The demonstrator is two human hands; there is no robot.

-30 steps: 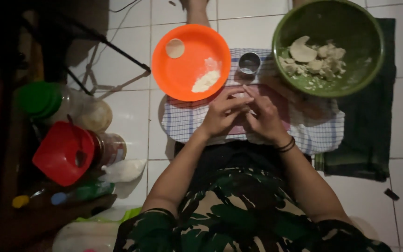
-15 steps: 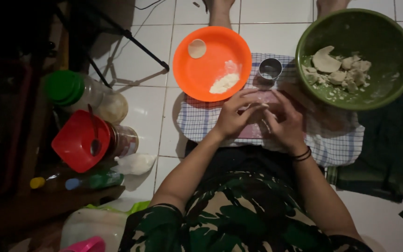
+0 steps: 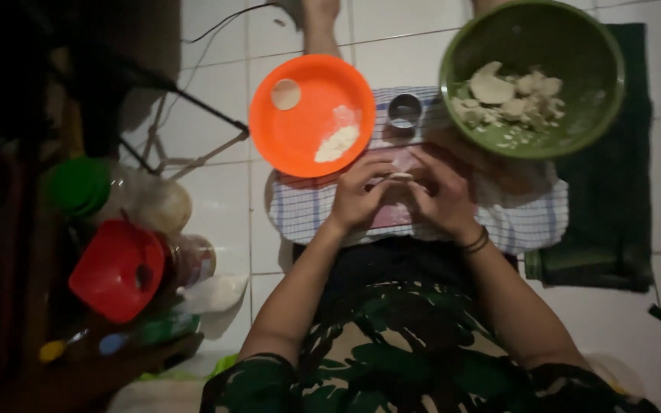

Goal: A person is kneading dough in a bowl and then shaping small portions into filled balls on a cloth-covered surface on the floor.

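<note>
Dough piece (image 3: 401, 176), small and pale, sits pinched right between the two sets of fingertips, above a pinkish board (image 3: 392, 214) on the checked cloth (image 3: 307, 210). Sweeping from the left now: far over in the gloom there's a green-lidded jar (image 3: 78, 185), a red lid (image 3: 116, 269) on another jar just below it, and some small bottles lying near them, too dark to tell apart. Next across, the orange plate (image 3: 307, 115) on the white tiled floor (image 3: 216, 206), holding one flat round disc of dough (image 3: 285, 93) near its far rim and a little heap of white flour (image 3: 336, 143) toward its near edge.

On to the left hand (image 3: 357, 195): fingers curled in, tips closed on the left end of the dough piece. Just beyond, a small metal cup (image 3: 405, 111) stands on the cloth between plate and bowl. The right hand (image 3: 441, 195) mirrors the left, fingers bent, tips closed on the right end, dark bands at the wrist. So the piece lies crosswise, its long axis running left to right, both hands equally near, one at each end; how hard they press, I cannot tell.

Far right, the green bowl (image 3: 598, 115) holds lumps and scraps of dough (image 3: 510, 95), and rests partly over a dark green cloth (image 3: 613, 229).
</note>
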